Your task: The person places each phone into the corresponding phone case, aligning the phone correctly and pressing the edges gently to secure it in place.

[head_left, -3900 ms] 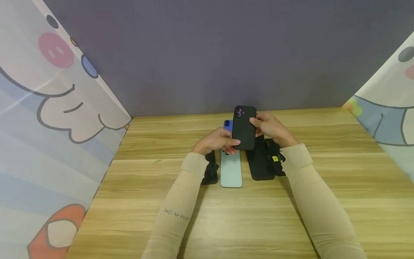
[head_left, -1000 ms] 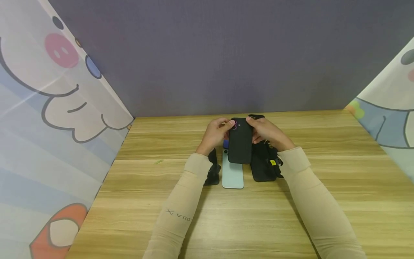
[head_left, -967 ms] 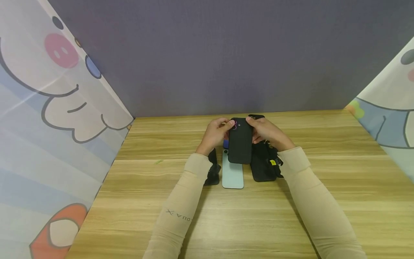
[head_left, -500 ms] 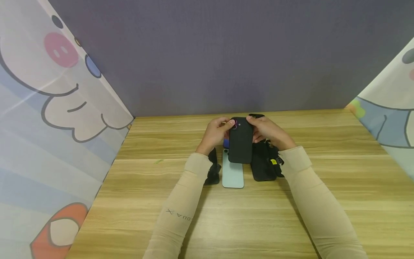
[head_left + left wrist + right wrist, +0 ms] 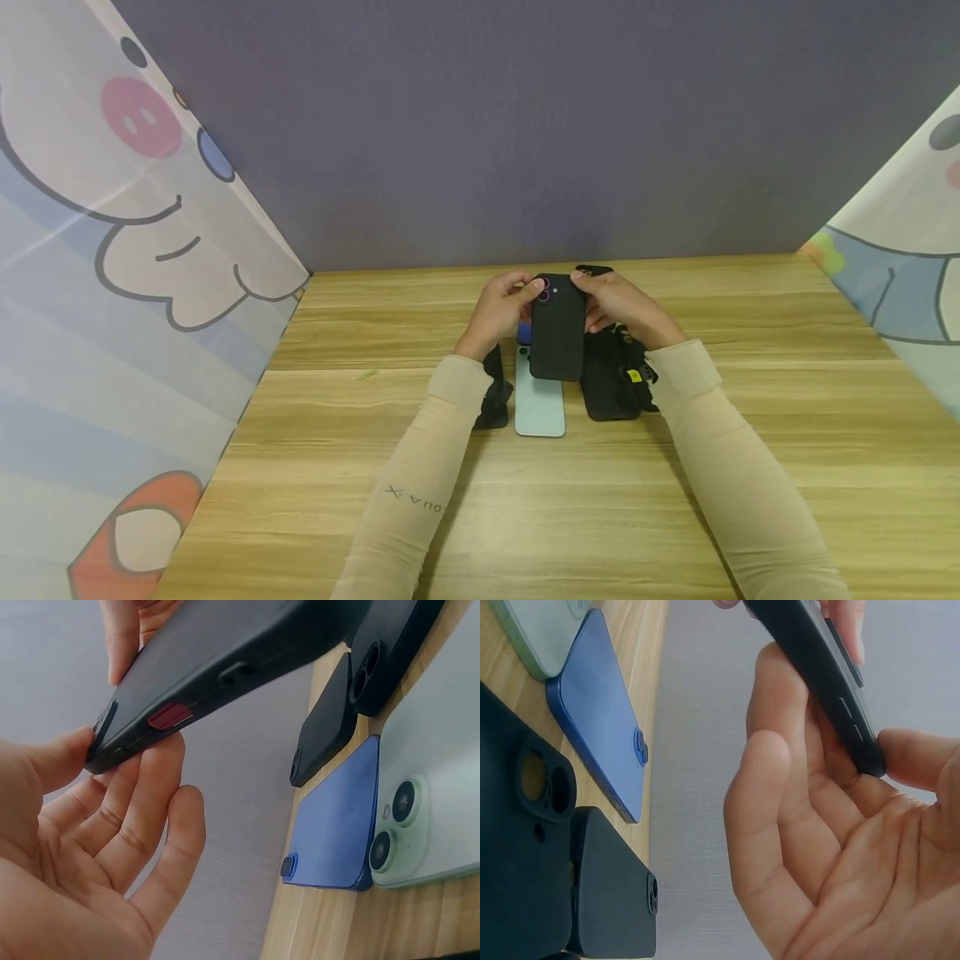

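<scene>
Both hands hold a phone in a black case, back side up, above the others on the table. My left hand pinches its top left corner, thumb beside the camera ring. At the top right corner, my right hand pinches with the thumb on the back and fingers underneath. A pink-red patch shows through a slot in the case's side in the left wrist view. Beneath the held phone lie a mint green phone and a blue phone, the latter mostly hidden in the head view.
On the right lie black phone cases with camera cutouts and a black strapped item with a yellow tag. Another black item sits by the left wrist. A grey panel stands behind the wooden table.
Since the earliest frame, the left hand has shifted from the lower left corner to the top left, the right hand to the top right, and the phone came lower. Over the last second, hardly any movement.
</scene>
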`<action>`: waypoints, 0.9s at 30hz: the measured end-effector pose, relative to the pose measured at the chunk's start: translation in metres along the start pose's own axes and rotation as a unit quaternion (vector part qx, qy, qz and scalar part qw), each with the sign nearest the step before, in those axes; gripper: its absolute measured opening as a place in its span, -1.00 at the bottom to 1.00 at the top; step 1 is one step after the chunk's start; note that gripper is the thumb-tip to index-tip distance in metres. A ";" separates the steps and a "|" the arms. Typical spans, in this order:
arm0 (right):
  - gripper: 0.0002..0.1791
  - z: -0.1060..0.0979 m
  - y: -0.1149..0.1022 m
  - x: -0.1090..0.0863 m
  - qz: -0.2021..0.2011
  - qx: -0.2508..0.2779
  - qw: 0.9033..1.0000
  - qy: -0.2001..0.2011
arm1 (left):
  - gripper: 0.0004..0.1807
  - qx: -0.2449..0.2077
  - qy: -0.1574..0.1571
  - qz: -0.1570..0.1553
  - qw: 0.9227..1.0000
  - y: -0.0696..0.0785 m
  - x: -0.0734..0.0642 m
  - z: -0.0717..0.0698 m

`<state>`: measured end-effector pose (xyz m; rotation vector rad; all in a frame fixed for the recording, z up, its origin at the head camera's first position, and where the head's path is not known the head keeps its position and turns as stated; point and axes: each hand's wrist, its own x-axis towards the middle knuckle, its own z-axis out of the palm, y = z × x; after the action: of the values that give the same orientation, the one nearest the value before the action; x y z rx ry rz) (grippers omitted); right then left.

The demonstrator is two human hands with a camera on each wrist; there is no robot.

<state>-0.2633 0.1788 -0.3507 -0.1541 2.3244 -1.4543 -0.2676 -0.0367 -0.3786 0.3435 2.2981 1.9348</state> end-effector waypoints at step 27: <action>-0.34 0.002 -0.003 0.000 0.000 -0.023 1.000 0.000 | -0.81 -0.043 -0.017 -0.020 0.999 0.000 0.000 -0.004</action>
<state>-0.2625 0.1757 -0.3486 -0.1679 2.3582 -1.4013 -0.2685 -0.0402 -0.3781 0.3168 2.1764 1.9843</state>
